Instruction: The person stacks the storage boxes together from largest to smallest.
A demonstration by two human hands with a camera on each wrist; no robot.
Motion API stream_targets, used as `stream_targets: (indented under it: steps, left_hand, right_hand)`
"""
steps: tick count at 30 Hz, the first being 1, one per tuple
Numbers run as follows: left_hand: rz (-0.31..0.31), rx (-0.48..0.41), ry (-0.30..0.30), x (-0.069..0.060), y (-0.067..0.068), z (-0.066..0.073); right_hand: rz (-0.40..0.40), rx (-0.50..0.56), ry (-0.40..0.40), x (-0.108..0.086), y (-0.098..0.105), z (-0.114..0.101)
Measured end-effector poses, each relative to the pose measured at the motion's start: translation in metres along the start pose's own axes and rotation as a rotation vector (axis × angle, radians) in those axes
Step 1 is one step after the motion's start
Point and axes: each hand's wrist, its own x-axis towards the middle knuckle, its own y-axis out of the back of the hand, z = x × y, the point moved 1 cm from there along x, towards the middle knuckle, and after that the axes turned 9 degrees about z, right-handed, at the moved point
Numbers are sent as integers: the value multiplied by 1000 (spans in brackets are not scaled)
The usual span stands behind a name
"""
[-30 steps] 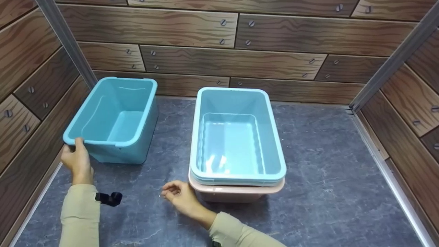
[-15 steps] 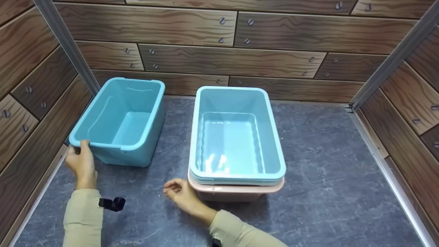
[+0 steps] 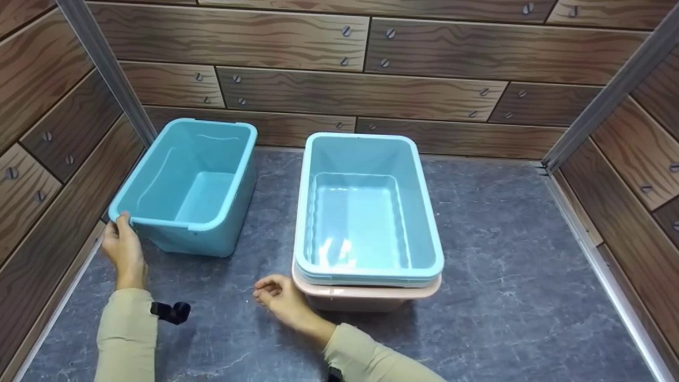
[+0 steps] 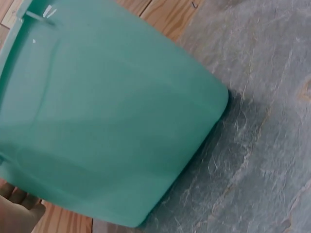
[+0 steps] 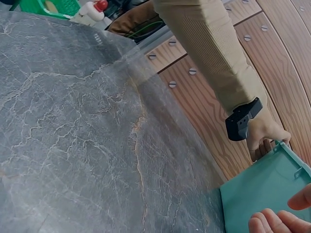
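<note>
My left hand (image 3: 125, 246) grips the near left corner of a teal plastic bin (image 3: 212, 241), thumb over the rim and fingers below it. The bin stands on the table at the left and holds nothing; its end wall (image 4: 116, 111) fills much of the left wrist view. My right hand (image 3: 284, 300) hovers with loosely curled fingers, nothing in it, beside a stack of bins. On top of the stack is a light blue bin (image 3: 366, 272). At the bottom is a pink bin (image 3: 366, 303) with a wider rim. The bins between them show only as thin edges.
Wood-patterned walls (image 3: 297, 95) with metal corner posts (image 3: 618, 90) close in the back and sides. Dark marbled tabletop (image 3: 509, 254) extends to the right of the stack. A green basket (image 5: 51, 7) and other items sit past the table edge in the right wrist view.
My left hand has shifted the teal bin a little to the right, away from the left wall. My right hand and the stack stay nearly where they were.
</note>
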Motion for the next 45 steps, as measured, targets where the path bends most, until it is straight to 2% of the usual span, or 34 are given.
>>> stream_targets:
  steps: [9, 15, 23, 30, 37, 45]
  left_hand:
    - [-25, -14, -83, 3, -1, -5]
    - [-22, 8, -70, 4, -2, -5]
    - [8, -18, -63, 1, -2, -5]
    - [-4, -25, -64, 0, -2, -7]
    - [0, -16, -56, -5, -2, -9]
    - [16, 13, -80, -12, -3, -8]
  right_hand:
    - [-13, -5, 25, 1, 1, 0]
    - [-9, 10, 21, 1, 0, 3]
    - [-1, 26, 26, 2, -3, 3]
    - [27, 40, 45, 6, -6, 4]
    - [45, 85, 85, 12, -7, 5]
    - [59, 106, 91, 16, -8, 2]
